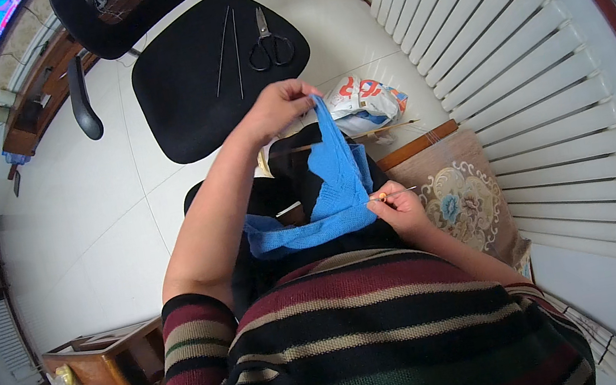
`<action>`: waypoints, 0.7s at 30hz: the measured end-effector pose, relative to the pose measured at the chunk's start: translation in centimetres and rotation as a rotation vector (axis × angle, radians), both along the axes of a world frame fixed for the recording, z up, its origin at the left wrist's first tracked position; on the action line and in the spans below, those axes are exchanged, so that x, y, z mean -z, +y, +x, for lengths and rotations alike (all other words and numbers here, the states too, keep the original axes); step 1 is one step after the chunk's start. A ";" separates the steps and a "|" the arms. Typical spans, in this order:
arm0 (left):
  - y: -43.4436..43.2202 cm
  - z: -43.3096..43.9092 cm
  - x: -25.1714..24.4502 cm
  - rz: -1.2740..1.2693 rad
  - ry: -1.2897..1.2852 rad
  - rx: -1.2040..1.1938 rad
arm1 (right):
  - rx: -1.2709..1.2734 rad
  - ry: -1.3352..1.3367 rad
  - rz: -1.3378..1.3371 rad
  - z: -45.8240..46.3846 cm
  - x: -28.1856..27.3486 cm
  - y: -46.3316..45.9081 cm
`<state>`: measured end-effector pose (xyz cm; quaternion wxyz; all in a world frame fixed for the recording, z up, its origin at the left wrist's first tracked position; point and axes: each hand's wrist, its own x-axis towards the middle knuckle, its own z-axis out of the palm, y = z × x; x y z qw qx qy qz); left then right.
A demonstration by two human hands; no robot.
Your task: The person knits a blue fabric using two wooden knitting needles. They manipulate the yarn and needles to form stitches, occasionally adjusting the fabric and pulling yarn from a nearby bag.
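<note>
Blue knitted fabric (337,188) hangs in folds over my lap between my hands. My left hand (288,105) pinches its upper end between thumb and fingers, drawing a strip of it upward. At the fabric's right corner, my right hand (404,210) grips the edge together with a thin metal needle (409,189). A small orange-yellow piece (383,197) shows on that needle by my fingertips. Behind the knitting runs a slim wooden stick (380,131); whether it passes through the stitches I cannot tell.
Ahead, a black office chair (176,86) carries two long metal needles (225,48) and black-handled scissors (267,47). A printed plastic bag (366,101) sits on the floor. At right are a white radiator (501,41) and a floral cushion or mat (457,199); a wooden cabinet (112,368) stands lower left.
</note>
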<state>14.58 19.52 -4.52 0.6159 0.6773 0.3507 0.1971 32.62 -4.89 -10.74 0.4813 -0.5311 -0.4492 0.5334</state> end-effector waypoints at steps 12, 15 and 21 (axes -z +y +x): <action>-7.8 -8.1 -9.2 0.015 -0.086 -0.203 | 0.089 0.004 0.129 0.0 1.3 1.4; -12.1 -10.3 -7.1 0.019 -0.282 -0.124 | 0.119 0.042 -0.046 0.0 -0.7 2.2; -17.4 -13.1 -4.4 0.190 -0.053 -0.095 | 0.103 0.116 0.075 0.4 0.3 4.6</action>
